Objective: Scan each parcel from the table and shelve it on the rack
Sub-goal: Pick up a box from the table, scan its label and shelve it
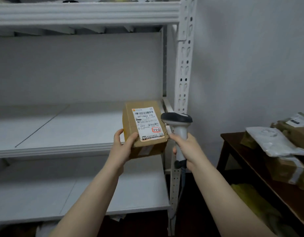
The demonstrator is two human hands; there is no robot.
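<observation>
My left hand [122,145] grips a small brown cardboard parcel [153,147] by its left edge, thumb on top, holding it over the right end of the white rack's middle shelf [62,127]. The parcel's white shipping label [147,123] faces up, with barcodes and a red-boxed mark "3-3-2". My right hand [187,149] grips the handle of a grey and white barcode scanner [177,123]. The scanner's dark head sits just right of the label, touching or almost touching the parcel's right edge.
The white rack's upright post [184,65] stands just behind the scanner, with a lower shelf [79,194] below. A dark wooden table [246,159] at the right carries several parcels: a white plastic mailer [274,142] and brown boxes. The scanner's cable hangs down beside the post.
</observation>
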